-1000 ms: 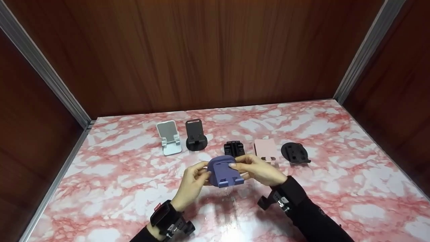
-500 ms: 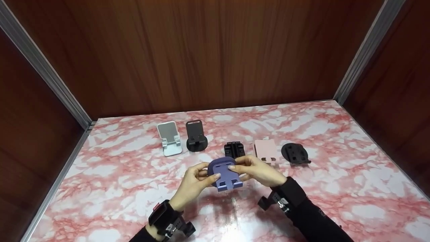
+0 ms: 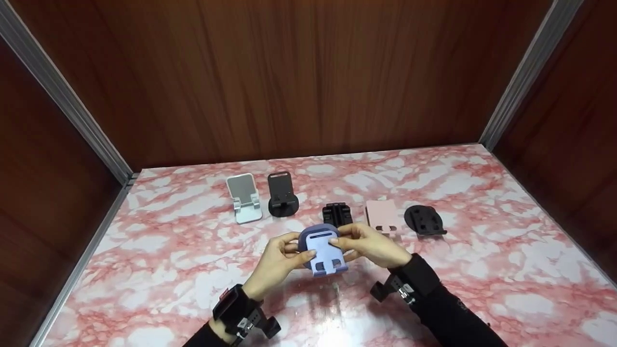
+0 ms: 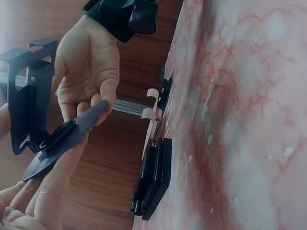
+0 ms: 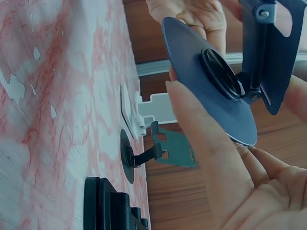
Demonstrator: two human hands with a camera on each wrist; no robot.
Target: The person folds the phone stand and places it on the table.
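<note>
A purple phone stand [image 3: 327, 253] is held between both hands above the table. My left hand [image 3: 275, 262] grips its left side, thumb on the front plate and fingers behind the round base. On the other side my right hand [image 3: 371, 245] pinches it, thumb on the plate near the slot. In the left wrist view the stand's plate [image 4: 29, 100] is folded out from the disc base [image 4: 67, 143] on a hinged arm. The right wrist view shows the same hinge and the underside of the plate [image 5: 283, 52], with fingers around the disc's rim.
Behind the hands stand a white phone stand [image 3: 247, 200] and a black one with a round base [image 3: 283, 195], both unfolded. Farther right lie a folded black stand [image 3: 337, 213], a pink stand [image 3: 382, 216] and a folded round black stand [image 3: 425, 220]. Wooden panels enclose the marbled table [image 3: 168, 270].
The purple stand's front plate has tilted, now facing up more toward the head camera and looking brighter. My left thumb has moved from the base's edge onto the plate.
</note>
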